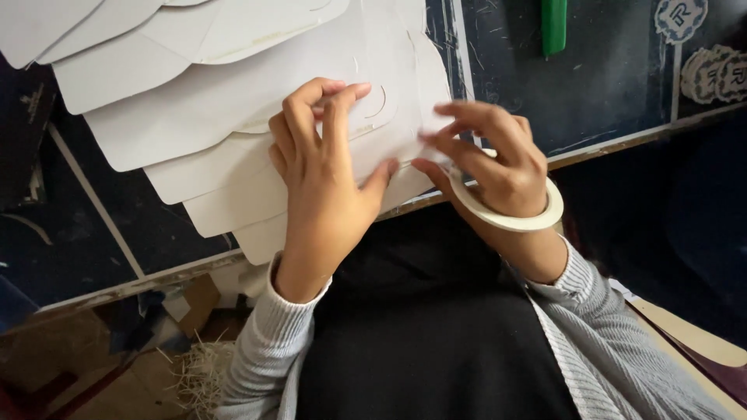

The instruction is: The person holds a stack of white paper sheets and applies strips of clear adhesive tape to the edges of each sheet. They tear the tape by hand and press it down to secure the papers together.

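**Both hands on the card stack, tape roll riding my wrist**

Down on the dark cutting mat (591,85) lies a big fan of white card sheets (226,117), overlapping like shingles and running off the near edge of the table. I'm working on the nearest ones. My left hand (323,167) lies flat on the top sheet, fingers curled, fingertips pinching at a small semicircular cut flap (379,101); thumb spread out along the lower edge. My right hand (494,155) hovers half open at the sheet's right edge, fingertips seemingly nipping something small — I can't tell what, it's too blurred. A tape roll (506,214) hangs round my right wrist like a bangle. A green tool (554,23) lies well apart, up top.

The risks, as I judge them: the stack overhangs the table, so a careless push could slide sheets into my lap. Tugging that flap too hard could tear or crease the card. And the loose roll could swing and knock the edge.
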